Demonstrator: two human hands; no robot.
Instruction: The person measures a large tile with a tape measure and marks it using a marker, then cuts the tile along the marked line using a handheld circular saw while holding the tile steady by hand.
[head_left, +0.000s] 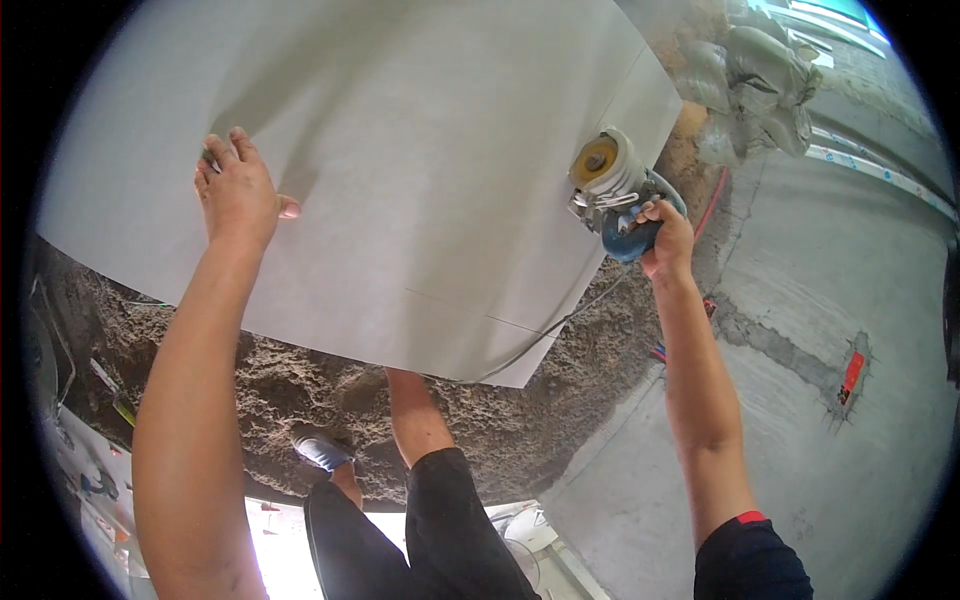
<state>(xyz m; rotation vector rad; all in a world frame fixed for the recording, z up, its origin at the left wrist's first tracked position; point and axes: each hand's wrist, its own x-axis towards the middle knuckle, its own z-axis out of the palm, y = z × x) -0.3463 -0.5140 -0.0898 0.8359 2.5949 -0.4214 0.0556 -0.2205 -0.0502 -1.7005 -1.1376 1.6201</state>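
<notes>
A large pale tile (400, 180) takes up the middle of the view. My right hand (667, 235) is closed around the blue handle of a handheld tile cutter (612, 180), which has a yellow motor end and sits by the tile's right side. The cutter's blade is hidden from this angle. Over the tile's left part, my left hand (238, 190) holds nothing, with its palm down and its thumb out to the side; I cannot tell how firmly it touches the surface. A thin line runs along the tile near its right edge, and a short dark line marks the near right corner.
The cutter's grey cord (540, 338) crosses the near corner. Rough sand or mortar (320, 385) lies under and before the tile, with my shoe (322, 450) on it. Filled sacks (765, 70) stand far right. A grey wall (800, 270) with a red box (851, 376) borders the right.
</notes>
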